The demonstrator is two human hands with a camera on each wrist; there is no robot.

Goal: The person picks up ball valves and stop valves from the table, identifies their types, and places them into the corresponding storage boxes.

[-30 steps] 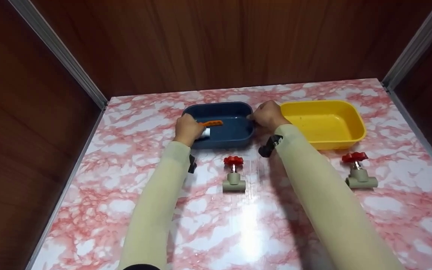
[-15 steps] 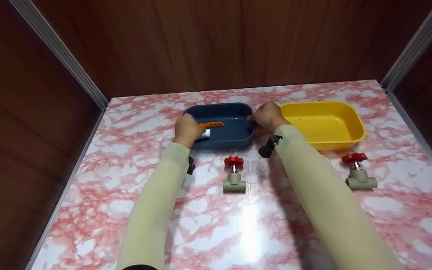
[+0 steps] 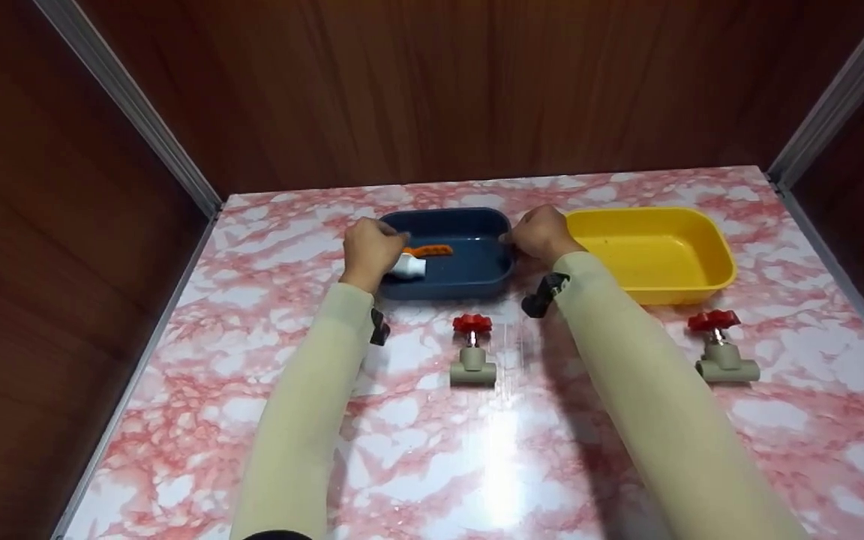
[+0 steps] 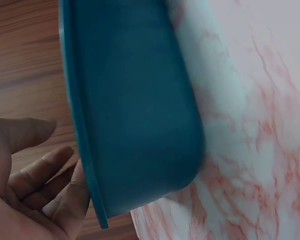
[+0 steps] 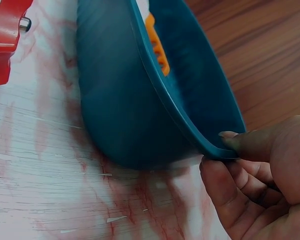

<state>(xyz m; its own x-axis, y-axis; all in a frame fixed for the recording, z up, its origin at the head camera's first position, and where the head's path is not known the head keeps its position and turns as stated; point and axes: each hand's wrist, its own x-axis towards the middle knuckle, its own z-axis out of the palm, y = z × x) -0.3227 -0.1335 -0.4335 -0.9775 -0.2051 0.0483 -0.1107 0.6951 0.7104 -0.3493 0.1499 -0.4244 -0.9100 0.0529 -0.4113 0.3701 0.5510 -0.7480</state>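
A dark blue rectangular basin [image 3: 469,288] stands towards the back of the table. In the right wrist view, my right hand [image 5: 262,175] pinches the basin's rim at its right end, thumb inside and fingers outside. My left hand [image 3: 370,246] is at the basin's left end. Its thumb stands apart from its fingers [image 4: 72,200], which are at the rim in the left wrist view. Inside the basin lie a white object with a narrower end [image 3: 408,267] and a notched orange strip [image 3: 432,250]. The left hand partly hides both, and their kinds are unclear.
A yellow basin [image 3: 649,259] stands just right of the right hand. One grey pipe valve with a red handwheel [image 3: 472,352] lies in front of the blue basin, another red-wheeled valve [image 3: 724,352] in front of the yellow one. Wooden panels [image 3: 477,90] enclose the table [image 3: 252,360].
My left hand has loosened and drawn slightly up and left, showing more of the white object. The right hand keeps its hold on the rim. The whole head view has shifted a little.
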